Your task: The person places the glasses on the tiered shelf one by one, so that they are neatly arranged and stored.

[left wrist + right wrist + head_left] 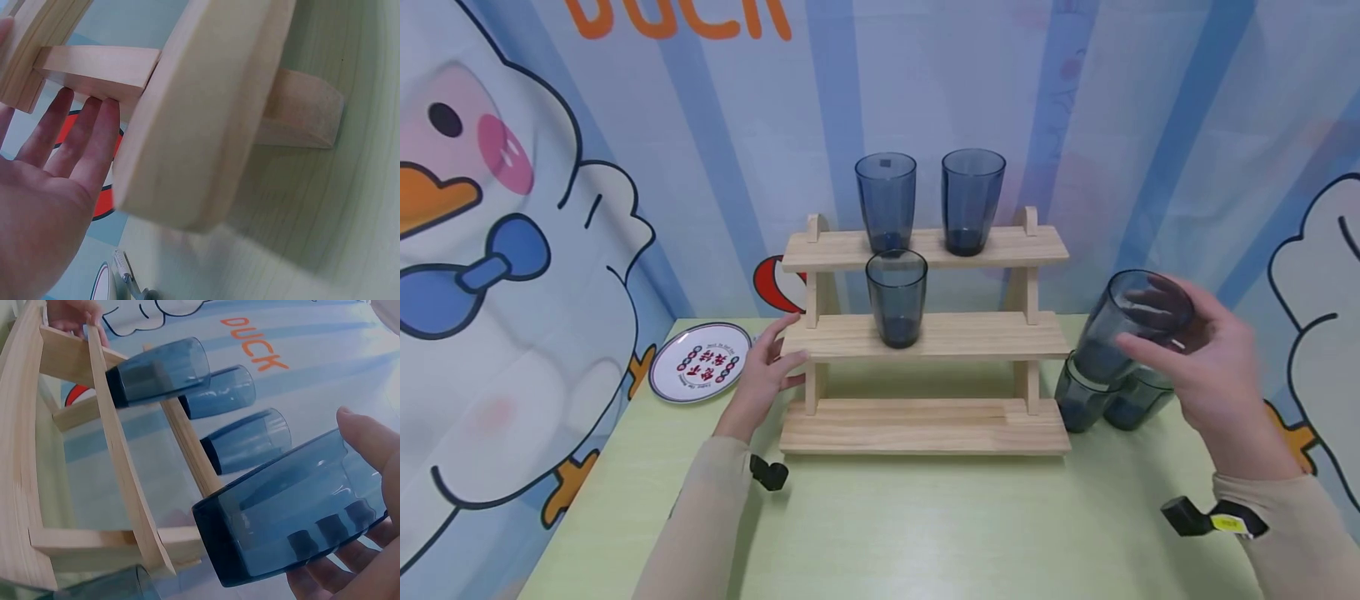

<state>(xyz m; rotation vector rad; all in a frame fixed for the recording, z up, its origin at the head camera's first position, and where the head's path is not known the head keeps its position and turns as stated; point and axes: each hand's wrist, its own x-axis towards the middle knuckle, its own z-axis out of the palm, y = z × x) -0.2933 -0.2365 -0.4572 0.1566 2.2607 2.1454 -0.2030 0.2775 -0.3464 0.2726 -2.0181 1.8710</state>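
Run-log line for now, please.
right hand: holds tilted glass; left hand: touches wooden rack; top shelf: two glasses; middle shelf: one glass; two tabletop glasses beside rack

Pale green tbl [925, 529] w/ 3-tier wooden stand [925, 429], 2 blue-grey tumblers [972, 200] upright on top tier [1030, 247], 1 tumbler [897, 304] on mid tier [985, 336] L of ctr, white plate [702, 362] w/ red lettering L of stand, 2 more tumblers [1078, 406] on tbl just R of stand

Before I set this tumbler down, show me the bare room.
Free: the bottom shelf; the middle shelf right of its lone tumbler; the table between rack and sleeves.
Crowded: the two-tumbler top shelf, and the table right of the rack, where two tumblers stand by the right hand.
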